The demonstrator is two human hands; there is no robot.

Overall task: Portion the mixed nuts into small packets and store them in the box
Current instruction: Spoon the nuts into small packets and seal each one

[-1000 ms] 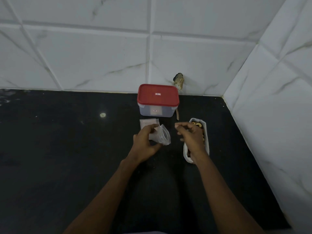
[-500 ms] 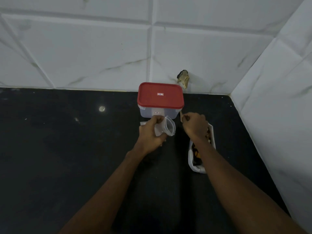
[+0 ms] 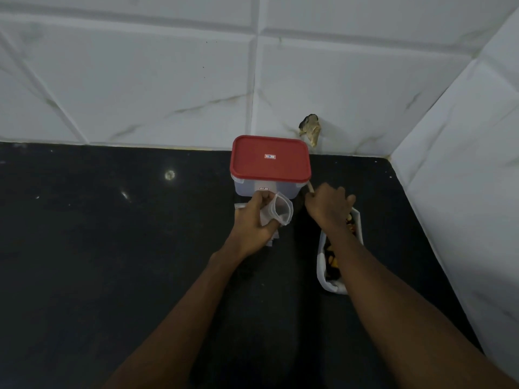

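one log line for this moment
left hand: holds open packet | right hand: over nut tray | box: closed

The box stands at the back of the counter (packets just before it), nut tray front-right.

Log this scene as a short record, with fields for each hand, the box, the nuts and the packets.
left hand: holds clear packet, mouth open
right hand: above tray, touching stick; grip unclear
box: lid on, behind hands
nuts: in white tray, under right forearm
spare packets: on counter beneath left hand
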